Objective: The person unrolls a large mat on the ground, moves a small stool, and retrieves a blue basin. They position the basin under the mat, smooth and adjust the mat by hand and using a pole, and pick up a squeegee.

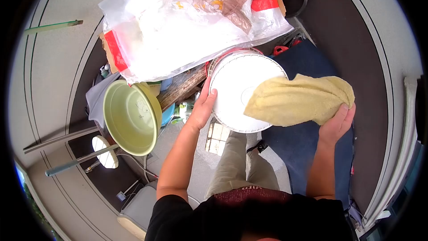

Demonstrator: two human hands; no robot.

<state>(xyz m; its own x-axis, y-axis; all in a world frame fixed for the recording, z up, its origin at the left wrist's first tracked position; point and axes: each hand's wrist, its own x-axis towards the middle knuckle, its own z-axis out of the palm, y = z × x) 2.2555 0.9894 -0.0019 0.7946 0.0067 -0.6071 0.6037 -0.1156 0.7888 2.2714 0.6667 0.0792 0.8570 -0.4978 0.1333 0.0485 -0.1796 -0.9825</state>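
My left hand (203, 107) grips the left edge of a white plastic bucket (232, 76), thumb on the near side and fingers partly hidden behind it. The bucket's round, flat white face with a ridged rim is turned up toward me. In my right hand (339, 122) is the right end of a yellow cloth (298, 100), pinched between thumb and fingers. The cloth stretches left, and its far end lies over the right part of the bucket's face.
A pale green basin (133, 116) stands tilted at the left beside a wooden plank (187, 80). Clear plastic sheeting (178, 31) covers a large package beyond the bucket. A dark blue mat (294, 151) lies at the right. A blue-handled pole (80, 160) juts in at lower left.
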